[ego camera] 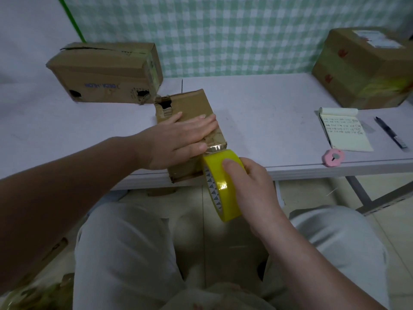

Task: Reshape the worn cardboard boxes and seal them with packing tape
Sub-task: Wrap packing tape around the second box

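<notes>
Your left hand lies flat, fingers together and extended, palm pressed on top of the small cardboard box; it grips nothing. Your right hand is closed around the yellow tape roll, thumb on the outer face, the other fingers hidden behind it. A short shiny strip of tape runs from the roll onto the box's near right corner.

Head view, counts: three cardboard boxes, one tape roll, one notepad, one pen, one pink round cutter.

The small box sits at the near edge of the desk, its near end overhanging the edge. Its far left corner is torn open, ragged. The roll hangs off the desk, over your lap.

The second box is at the far left, with two torn holes low on its front face and a lifted top flap. The third box is at the far right, taped, with a label on top.

The notepad lies just in front of the third box; the pen is beside it on the right. The cutter sits right at the desk's front edge, near the notepad's corner.

Open room: a wide bare stretch of desk between the small box and the notepad, and another to the left of the small box.
</notes>
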Motion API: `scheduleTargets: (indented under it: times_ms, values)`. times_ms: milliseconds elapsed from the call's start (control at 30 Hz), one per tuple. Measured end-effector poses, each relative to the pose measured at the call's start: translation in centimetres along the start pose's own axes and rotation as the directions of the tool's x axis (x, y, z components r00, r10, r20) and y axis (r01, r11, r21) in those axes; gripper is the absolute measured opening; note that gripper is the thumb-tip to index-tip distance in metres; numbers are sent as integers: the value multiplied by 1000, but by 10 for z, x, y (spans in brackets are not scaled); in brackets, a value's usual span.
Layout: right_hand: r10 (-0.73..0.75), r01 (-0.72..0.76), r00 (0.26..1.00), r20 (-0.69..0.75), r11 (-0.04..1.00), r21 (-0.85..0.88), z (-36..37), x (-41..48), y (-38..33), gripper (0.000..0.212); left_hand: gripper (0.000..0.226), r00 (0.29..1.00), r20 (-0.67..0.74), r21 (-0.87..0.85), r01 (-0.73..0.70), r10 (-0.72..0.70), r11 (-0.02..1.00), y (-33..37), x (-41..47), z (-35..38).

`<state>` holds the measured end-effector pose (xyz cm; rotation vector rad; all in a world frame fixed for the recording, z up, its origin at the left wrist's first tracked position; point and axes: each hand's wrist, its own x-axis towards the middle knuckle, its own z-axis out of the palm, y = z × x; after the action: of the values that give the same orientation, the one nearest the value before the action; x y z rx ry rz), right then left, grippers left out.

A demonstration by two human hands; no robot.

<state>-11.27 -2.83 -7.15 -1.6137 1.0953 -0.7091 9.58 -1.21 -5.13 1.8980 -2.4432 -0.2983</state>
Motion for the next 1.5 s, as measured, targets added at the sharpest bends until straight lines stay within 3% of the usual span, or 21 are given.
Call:
scheduleTargets:
  times_ms: [267,433,567,633,700,767,833,933,1267,1500]
  values:
    - [21,-21,1000,-9,1000,17,1,2,-4,60,79,990,-46,35,138,-136,990,1,2,1]
    - [29,-29,1000,-3,999,12,1,2,-4,59,73,952,-48,9,304,-303,953,3,4,-2]
    - [38,-38,999,-4,999,-9,2,4,-5,59,71,912,-129,105,402,-389,909,10,9,-1]
    - [39,-39,999,6,999,-18,3,3,-3,60,70,914,-203,53,368,-350,928,18,6,-2]
    - [33,-33,999,10,999,-8,3,2,0,58,69,949,-226,-93,203,-220,975,31,-1,-5]
    - [31,-31,1000,3,999,10,4,2,3,57,66,983,-172,-160,40,-68,986,44,-9,-4]
    - [26,-26,1000,1,999,21,4,1,5,58,67,994,-107,-128,-28,14,991,48,-16,4]
    - [-3,3,1000,-3,1000,29,4,0,5,57,69,997,-78,-68,-7,2,998,40,-16,9]
    - [-17,17,1000,0,997,74,7,-5,4,56,74,989,-70,-120,124,-133,985,35,-4,6]
    - [-14,15,1000,-20,999,45,7,-7,3,58,60,980,-35,-128,189,-195,974,34,2,4]
